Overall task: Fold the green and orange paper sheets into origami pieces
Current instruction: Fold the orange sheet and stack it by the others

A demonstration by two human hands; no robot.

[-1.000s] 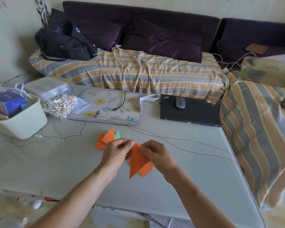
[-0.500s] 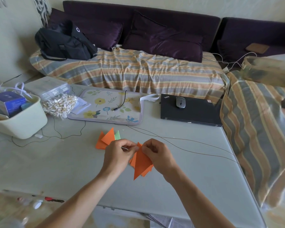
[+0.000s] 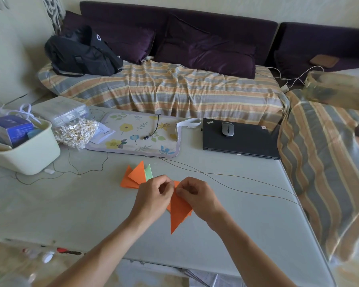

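Pale green worktop (image 3: 226, 220) is filling the lower view, with a sofa under a striped cover (image 3: 174, 92) running along its far edge. White lettering reading "ThinkPad" is showing on the corner of a closed black laptop (image 3: 247, 143) at the back right, and a grey mouse (image 3: 228, 129) is sitting on its lid. A white ring logo is showing on a black backpack (image 3: 81, 52) lying on the sofa. Print on a blue box (image 3: 10, 129) inside a cream bin (image 3: 27, 154) at the left is too small to read.

Both forearms are reaching in from the bottom edge and meeting at the worktop's middle. Left hand (image 3: 153, 195) and right hand (image 3: 197, 193) are curling their fingers inward, each grip pinching the top of an orange paper piece (image 3: 179, 212), a long folded triangle pointing down toward the viewer. Whether it is touching the worktop cannot be told.

Just behind the left hand, folded orange triangles (image 3: 136, 175) are lying fanned on the worktop with a green piece (image 3: 148, 172) tucked among them.
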